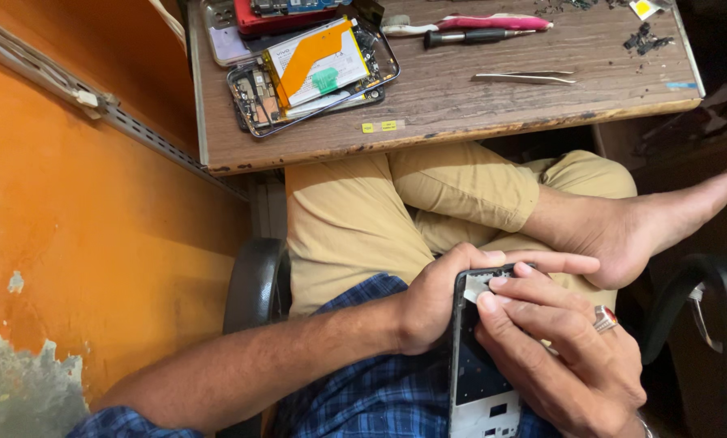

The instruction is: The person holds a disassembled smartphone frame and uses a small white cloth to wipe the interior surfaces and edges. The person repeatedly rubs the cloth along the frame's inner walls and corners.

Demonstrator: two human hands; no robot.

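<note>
Both hands grip 1 phone frame (477,365) over the lap: the left hand (440,296) wraps its upper edge, the right hand (562,357) pinches at its top corner. An opened phone (315,73), screwdriver (481,36) and tweezers (525,78) lie on the wooden counter (461,113).

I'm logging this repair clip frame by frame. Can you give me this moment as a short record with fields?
left hand: grips the phone frame by its left edge and top
right hand: fingertips press a pale strip at the frame's top; ring on one finger
posture: seated on a chair, legs crossed, barefoot
wooden table: opened phone with orange-and-white battery, screwdriver, tweezers
left of the view: orange wall
</note>
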